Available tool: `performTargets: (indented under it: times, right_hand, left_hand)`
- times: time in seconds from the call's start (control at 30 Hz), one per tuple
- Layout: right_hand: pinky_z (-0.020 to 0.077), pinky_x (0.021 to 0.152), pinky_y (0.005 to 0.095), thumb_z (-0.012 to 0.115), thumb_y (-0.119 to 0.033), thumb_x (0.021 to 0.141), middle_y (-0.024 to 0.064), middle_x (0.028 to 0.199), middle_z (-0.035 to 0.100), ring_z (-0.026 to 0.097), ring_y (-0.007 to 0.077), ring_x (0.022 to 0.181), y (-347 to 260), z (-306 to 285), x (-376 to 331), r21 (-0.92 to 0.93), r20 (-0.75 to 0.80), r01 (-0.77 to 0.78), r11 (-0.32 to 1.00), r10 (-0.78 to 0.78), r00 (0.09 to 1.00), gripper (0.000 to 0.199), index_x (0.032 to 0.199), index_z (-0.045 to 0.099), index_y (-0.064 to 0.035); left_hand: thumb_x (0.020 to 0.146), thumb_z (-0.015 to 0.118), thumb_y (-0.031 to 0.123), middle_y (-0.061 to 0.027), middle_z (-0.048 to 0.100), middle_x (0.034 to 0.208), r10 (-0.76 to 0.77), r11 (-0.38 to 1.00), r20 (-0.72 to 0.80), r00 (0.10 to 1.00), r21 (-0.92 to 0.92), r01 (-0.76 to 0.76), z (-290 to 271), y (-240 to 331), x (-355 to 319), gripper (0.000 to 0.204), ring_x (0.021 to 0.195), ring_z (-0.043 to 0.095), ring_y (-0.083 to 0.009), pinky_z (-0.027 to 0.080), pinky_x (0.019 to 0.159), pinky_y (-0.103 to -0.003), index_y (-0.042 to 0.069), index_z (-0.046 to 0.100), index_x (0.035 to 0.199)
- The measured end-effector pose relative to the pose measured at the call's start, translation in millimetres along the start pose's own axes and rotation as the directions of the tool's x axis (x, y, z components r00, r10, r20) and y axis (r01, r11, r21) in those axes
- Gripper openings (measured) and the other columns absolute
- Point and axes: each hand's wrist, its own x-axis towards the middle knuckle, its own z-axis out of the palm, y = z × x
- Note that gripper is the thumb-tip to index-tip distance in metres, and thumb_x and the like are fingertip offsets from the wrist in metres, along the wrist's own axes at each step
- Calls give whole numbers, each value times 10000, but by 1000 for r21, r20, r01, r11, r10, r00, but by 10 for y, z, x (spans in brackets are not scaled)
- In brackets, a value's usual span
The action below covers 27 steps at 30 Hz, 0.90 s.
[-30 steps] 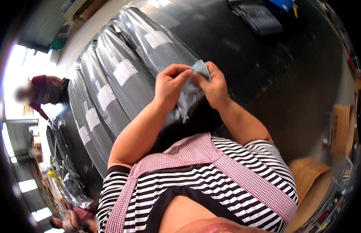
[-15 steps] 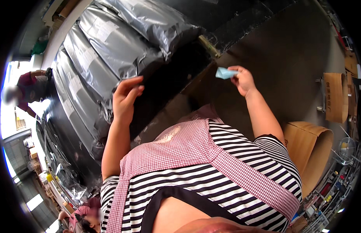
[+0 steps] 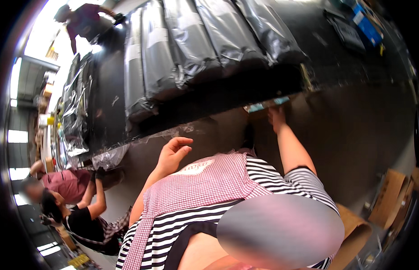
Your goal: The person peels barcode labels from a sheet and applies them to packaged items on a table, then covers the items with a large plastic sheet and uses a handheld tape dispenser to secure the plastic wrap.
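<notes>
- Shifted since the earlier frame: the right hand (image 3: 277,119) has been carried over to the front edge of the black surface (image 3: 108,92), and the left hand (image 3: 174,155) is now seen apart from the bundles (image 3: 193,42).
- Pale blue pieces (image 3: 257,107) are found at the right hand's fingertips, just below that edge, apparently in a shallow holder; its kind cannot be made out.
- Whether a piece is gripped by the right hand cannot be told, since the fingertips are blurred.
- Nothing is held by the left hand; its fingers are loosely curled, with the thumb slightly apart, before the checked apron (image 3: 191,182).
- As far as is shown, five bundles have already been wrapped and laid side by side, and pale labels (image 3: 157,37) are carried by some; how much is left cannot be judged.
- Long, rounded, pillow-like shapes are formed by the bundles; their grey plastic is glossy and creased, and puckered at the near ends.
- Stiff brown cardboard (image 3: 387,198) is seen at right, and thin, crumpled clear film (image 3: 111,156) at left.
</notes>
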Motion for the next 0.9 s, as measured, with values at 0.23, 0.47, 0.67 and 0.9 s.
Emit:
performTargets:
  times: [0.23,0.47,0.67,0.9]
  right_hand:
    - [521,870,298,684,-63,869,103,1090,685,646,155,921,-712,483,-1568,-423,645,523,740,-159,747,342,1204,631,-18]
    - [496,908,347,750,-169,829,139,1149,635,619,233,1033,-3262,304,-827,-605,89,754,255,-920,382,413,1195,610,-43]
    - [334,1131,387,935,-403,546,281,1465,386,378,364,1385,-3939,582,357,-657,234,489,574,-461,856,1390,1529,56,38]
    - [348,1122,394,907,-369,546,285,1441,391,411,375,1350,-3938,862,254,-795,408,545,266,-430,806,1334,1535,95,10]
  left_hand:
    - [899,657,31,-42,647,1096,232,973,-186,955,37,-229,-369,-96,38,195,988,600,-115,482,886,-257,35,653,1094]
    - [879,715,335,-169,585,1256,668,610,-553,499,790,59,-1876,411,1185,455,1140,554,-341,418,1002,-413,71,594,1230]
    - [726,845,281,-182,443,1458,-75,992,-472,879,55,114,-2064,658,1731,1128,1317,453,-283,353,1087,-394,103,116,1568]
    - [684,812,195,-161,519,1361,39,988,-473,880,153,38,-1272,933,1724,991,1244,500,-275,366,1079,-372,87,274,1509]
